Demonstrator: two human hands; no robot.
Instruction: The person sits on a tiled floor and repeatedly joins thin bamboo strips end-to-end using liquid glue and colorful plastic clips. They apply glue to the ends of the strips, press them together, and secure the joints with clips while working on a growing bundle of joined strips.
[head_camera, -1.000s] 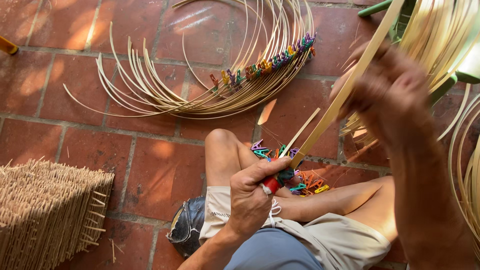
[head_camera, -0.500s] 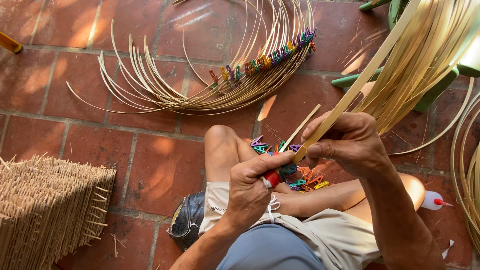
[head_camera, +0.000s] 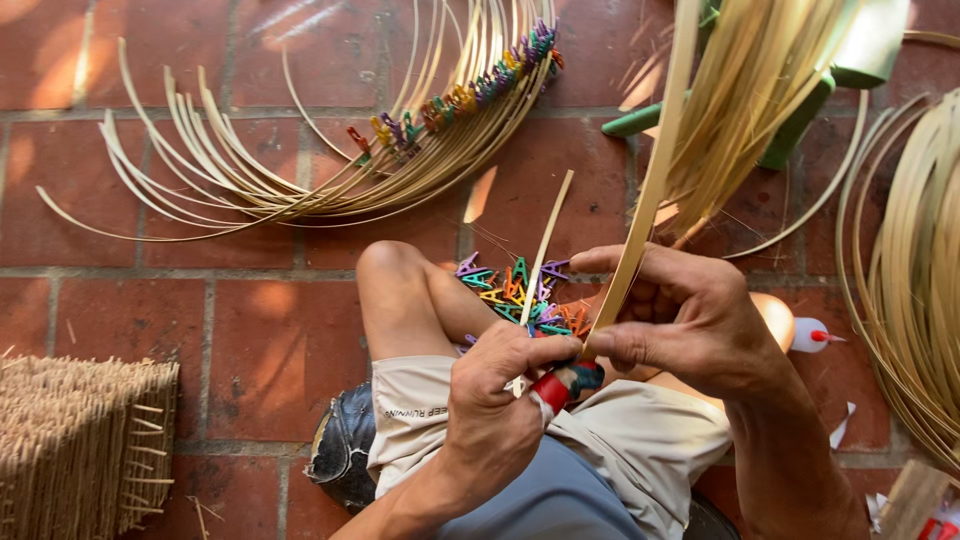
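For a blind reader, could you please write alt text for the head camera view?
Seen from above, a seated person's right hand pinches a long bamboo strip while the left hand grips a red-handled tool at its lower end. Colourful clips lie by the knee on a red brick floor, with a fan of curved strips beyond.

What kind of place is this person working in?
Most likely a home or yard workshop for bamboo or rattan weaving. The person sits low on a red brick floor, with curved split strips clipped together by coloured pegs, and a woven piece nearby.
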